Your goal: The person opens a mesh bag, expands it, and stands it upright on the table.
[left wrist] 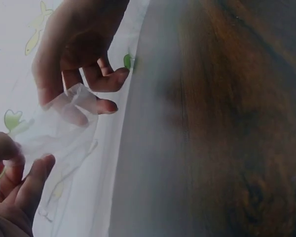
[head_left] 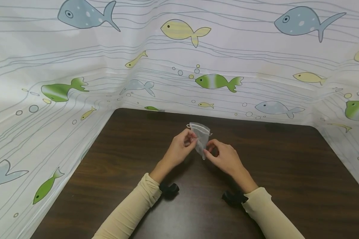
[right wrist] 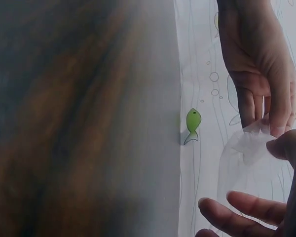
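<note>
A small sheer white drawstring pouch (head_left: 201,132) is held up over the dark table, its corded mouth towards the far side and its narrow lower end towards me. My left hand (head_left: 180,146) pinches the pouch's left side between thumb and fingers. At the lower right edge is my right hand (head_left: 225,157), its thumb touching the sheer fabric. In the right wrist view that hand's fingers (right wrist: 237,212) are spread apart from the thumb. Through the fabric (left wrist: 59,131), the left wrist view shows the right thumb behind it.
The dark wood-grain table (head_left: 113,159) has a rounded back edge. A white curtain (head_left: 242,56) printed with fish stands behind and along both sides. Black wrist cameras sit at both cuffs, the left one (head_left: 170,191) and the right one (head_left: 234,198) close above the tabletop.
</note>
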`<action>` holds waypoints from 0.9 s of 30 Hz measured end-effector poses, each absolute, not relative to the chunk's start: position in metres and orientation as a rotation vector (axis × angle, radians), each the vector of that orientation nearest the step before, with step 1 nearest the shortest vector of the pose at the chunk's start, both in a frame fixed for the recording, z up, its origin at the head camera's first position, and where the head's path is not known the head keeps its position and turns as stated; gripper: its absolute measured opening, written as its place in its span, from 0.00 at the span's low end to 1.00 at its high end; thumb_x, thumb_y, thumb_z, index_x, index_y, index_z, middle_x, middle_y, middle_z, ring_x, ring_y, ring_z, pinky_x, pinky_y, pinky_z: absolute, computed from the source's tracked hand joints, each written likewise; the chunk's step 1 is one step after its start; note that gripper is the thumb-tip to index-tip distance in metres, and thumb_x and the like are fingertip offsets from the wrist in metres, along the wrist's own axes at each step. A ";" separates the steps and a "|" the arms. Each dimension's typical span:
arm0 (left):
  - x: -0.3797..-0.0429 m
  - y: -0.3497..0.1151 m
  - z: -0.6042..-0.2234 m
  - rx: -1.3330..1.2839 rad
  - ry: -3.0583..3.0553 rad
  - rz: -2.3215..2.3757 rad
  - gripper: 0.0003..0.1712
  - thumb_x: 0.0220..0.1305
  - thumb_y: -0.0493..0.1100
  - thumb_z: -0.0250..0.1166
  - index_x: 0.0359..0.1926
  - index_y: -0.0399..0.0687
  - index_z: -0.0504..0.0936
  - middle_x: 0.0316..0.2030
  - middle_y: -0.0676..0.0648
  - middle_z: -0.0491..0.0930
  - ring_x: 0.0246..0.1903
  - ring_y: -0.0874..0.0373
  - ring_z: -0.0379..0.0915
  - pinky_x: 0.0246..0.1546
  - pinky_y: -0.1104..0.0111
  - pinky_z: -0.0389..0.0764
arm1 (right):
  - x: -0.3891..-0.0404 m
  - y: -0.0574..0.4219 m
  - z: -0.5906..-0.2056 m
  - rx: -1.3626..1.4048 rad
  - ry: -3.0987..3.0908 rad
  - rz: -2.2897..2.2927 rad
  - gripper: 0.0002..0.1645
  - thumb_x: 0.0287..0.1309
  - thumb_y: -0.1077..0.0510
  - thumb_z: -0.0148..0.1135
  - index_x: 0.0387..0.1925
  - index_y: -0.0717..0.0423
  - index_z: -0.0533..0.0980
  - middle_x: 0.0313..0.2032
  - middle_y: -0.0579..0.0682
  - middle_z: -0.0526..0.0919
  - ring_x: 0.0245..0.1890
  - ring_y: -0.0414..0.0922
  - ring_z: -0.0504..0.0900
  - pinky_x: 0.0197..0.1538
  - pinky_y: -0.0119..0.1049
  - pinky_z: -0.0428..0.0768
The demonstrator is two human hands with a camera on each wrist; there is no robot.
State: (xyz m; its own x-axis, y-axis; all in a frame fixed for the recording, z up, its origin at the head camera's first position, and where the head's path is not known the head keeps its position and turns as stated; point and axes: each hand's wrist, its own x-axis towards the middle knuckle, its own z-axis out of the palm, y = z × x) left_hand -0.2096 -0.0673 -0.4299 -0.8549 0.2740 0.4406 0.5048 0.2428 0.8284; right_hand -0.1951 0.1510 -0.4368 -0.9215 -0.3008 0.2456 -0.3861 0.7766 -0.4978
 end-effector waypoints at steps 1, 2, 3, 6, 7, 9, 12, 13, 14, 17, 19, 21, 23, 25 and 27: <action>-0.209 -0.067 -0.430 -0.731 -2.305 -1.671 0.06 0.70 0.29 0.65 0.45 0.37 0.77 0.34 0.43 0.79 0.35 0.61 0.74 0.36 0.75 0.79 | -0.195 0.151 -0.437 0.552 -2.823 0.837 0.21 0.66 0.40 0.66 0.50 0.50 0.80 0.32 0.41 0.86 0.23 0.35 0.73 0.28 0.32 0.71; -0.209 -0.067 -0.430 -0.727 -2.305 -1.680 0.06 0.70 0.30 0.65 0.45 0.37 0.77 0.33 0.43 0.79 0.35 0.62 0.75 0.36 0.75 0.79 | -0.195 0.151 -0.438 0.554 -2.826 0.845 0.22 0.66 0.39 0.66 0.50 0.50 0.79 0.30 0.41 0.85 0.22 0.35 0.73 0.27 0.32 0.71; -0.208 -0.066 -0.429 -0.722 -2.304 -1.691 0.06 0.70 0.30 0.65 0.45 0.37 0.77 0.33 0.43 0.79 0.35 0.62 0.75 0.37 0.75 0.80 | -0.195 0.151 -0.438 0.560 -2.830 0.853 0.23 0.65 0.38 0.67 0.49 0.49 0.79 0.29 0.41 0.84 0.22 0.35 0.73 0.27 0.32 0.71; -0.208 -0.066 -0.429 -0.708 -2.304 -1.709 0.06 0.71 0.31 0.65 0.45 0.37 0.77 0.34 0.43 0.80 0.34 0.63 0.75 0.37 0.75 0.81 | -0.195 0.151 -0.438 0.584 -2.828 0.886 0.23 0.64 0.36 0.68 0.47 0.48 0.77 0.25 0.41 0.81 0.20 0.35 0.72 0.26 0.32 0.71; -0.208 -0.066 -0.429 -0.705 -2.304 -1.710 0.06 0.71 0.31 0.65 0.45 0.37 0.77 0.34 0.43 0.80 0.34 0.64 0.75 0.37 0.74 0.81 | -0.195 0.151 -0.438 0.598 -2.818 0.899 0.21 0.64 0.38 0.68 0.45 0.47 0.77 0.24 0.40 0.80 0.20 0.36 0.72 0.25 0.32 0.70; -0.208 -0.066 -0.428 -0.697 -2.306 -1.714 0.05 0.71 0.31 0.65 0.45 0.37 0.77 0.34 0.42 0.80 0.34 0.64 0.75 0.37 0.75 0.81 | -0.196 0.152 -0.438 0.630 -2.779 0.918 0.14 0.67 0.43 0.68 0.41 0.47 0.77 0.23 0.40 0.78 0.20 0.36 0.71 0.26 0.32 0.70; -0.208 -0.066 -0.428 -0.702 -2.310 -1.714 0.05 0.71 0.31 0.65 0.44 0.36 0.78 0.35 0.42 0.80 0.34 0.64 0.75 0.37 0.75 0.81 | -0.197 0.152 -0.439 0.652 -2.678 0.950 0.08 0.67 0.54 0.67 0.33 0.48 0.77 0.21 0.41 0.77 0.21 0.36 0.71 0.27 0.31 0.70; -0.208 -0.066 -0.427 -0.707 -2.309 -1.714 0.05 0.71 0.31 0.65 0.44 0.36 0.78 0.35 0.42 0.80 0.34 0.64 0.75 0.37 0.75 0.81 | -0.198 0.152 -0.439 0.653 -2.640 0.964 0.08 0.66 0.57 0.67 0.30 0.48 0.76 0.22 0.41 0.76 0.22 0.37 0.71 0.28 0.31 0.70; -0.209 -0.067 -0.427 -0.713 -2.314 -1.710 0.05 0.70 0.31 0.66 0.44 0.36 0.78 0.35 0.42 0.80 0.34 0.64 0.75 0.37 0.75 0.81 | -0.198 0.152 -0.439 0.649 -2.608 0.975 0.10 0.65 0.59 0.66 0.28 0.48 0.75 0.22 0.41 0.75 0.22 0.37 0.71 0.29 0.31 0.69; -0.209 -0.067 -0.427 -0.758 -2.337 -1.663 0.07 0.69 0.32 0.68 0.44 0.37 0.78 0.34 0.43 0.80 0.34 0.63 0.75 0.39 0.73 0.81 | -0.197 0.152 -0.439 0.640 -2.531 0.994 0.15 0.62 0.63 0.66 0.23 0.49 0.70 0.20 0.42 0.72 0.22 0.36 0.68 0.27 0.30 0.67; -0.208 -0.067 -0.428 -0.792 -2.360 -1.624 0.08 0.69 0.33 0.69 0.45 0.38 0.79 0.34 0.44 0.80 0.35 0.62 0.75 0.42 0.70 0.82 | -0.197 0.152 -0.438 0.633 -2.508 0.988 0.17 0.60 0.65 0.65 0.22 0.49 0.68 0.19 0.41 0.68 0.20 0.36 0.65 0.26 0.30 0.63; -0.207 -0.066 -0.428 -0.829 -2.377 -1.586 0.10 0.67 0.33 0.70 0.46 0.39 0.79 0.34 0.44 0.79 0.36 0.60 0.76 0.45 0.67 0.83 | -0.196 0.151 -0.438 0.628 -2.489 0.964 0.19 0.58 0.68 0.65 0.22 0.50 0.65 0.19 0.41 0.65 0.20 0.35 0.63 0.26 0.30 0.61; -0.207 -0.065 -0.429 -0.867 -2.379 -1.557 0.10 0.67 0.33 0.71 0.46 0.38 0.79 0.35 0.44 0.79 0.37 0.58 0.76 0.47 0.64 0.84 | -0.195 0.150 -0.439 0.600 -2.469 0.927 0.21 0.56 0.70 0.66 0.22 0.51 0.65 0.18 0.41 0.64 0.20 0.36 0.62 0.26 0.30 0.60; -0.207 -0.063 -0.430 -0.895 -2.373 -1.535 0.09 0.67 0.31 0.70 0.45 0.37 0.79 0.35 0.44 0.79 0.38 0.57 0.76 0.47 0.64 0.84 | -0.195 0.149 -0.439 0.561 -2.445 0.897 0.21 0.56 0.71 0.69 0.23 0.52 0.65 0.18 0.41 0.65 0.20 0.36 0.62 0.26 0.31 0.61; -0.207 -0.062 -0.431 -0.915 -2.358 -1.509 0.08 0.67 0.29 0.68 0.45 0.37 0.79 0.35 0.43 0.79 0.38 0.56 0.75 0.46 0.67 0.83 | -0.195 0.149 -0.439 0.521 -2.440 0.902 0.18 0.58 0.68 0.71 0.28 0.54 0.67 0.18 0.43 0.67 0.20 0.37 0.64 0.26 0.32 0.63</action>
